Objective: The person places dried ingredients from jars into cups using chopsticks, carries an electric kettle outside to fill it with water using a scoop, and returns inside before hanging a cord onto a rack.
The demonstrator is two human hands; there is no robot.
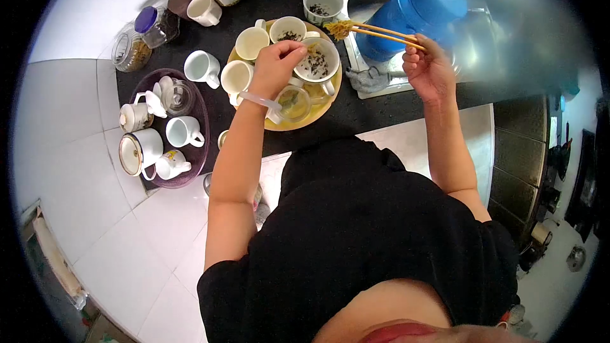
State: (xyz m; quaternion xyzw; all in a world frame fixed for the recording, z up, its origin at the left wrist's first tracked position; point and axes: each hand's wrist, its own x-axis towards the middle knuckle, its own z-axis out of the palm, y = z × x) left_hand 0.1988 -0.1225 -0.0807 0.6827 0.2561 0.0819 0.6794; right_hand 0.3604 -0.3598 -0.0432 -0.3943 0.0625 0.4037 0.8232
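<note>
Chopsticks are gripped in my right hand, above the sink's left part. Their far tips hold a yellowish-brown clump. My left hand is at the left rim of a large white cup with dark bits inside; its thumb and fingertips are pressed together, and what they may hold is too small to make out. That cup stands on a round yellow tray with more white cups and a glass cup. Behind the tray is another white cup with dark bits.
A purple tray with white cups, a teapot and a glass jar stands at the left. Jars line the wall. A blue container lies in the sink, beside a grey cloth.
</note>
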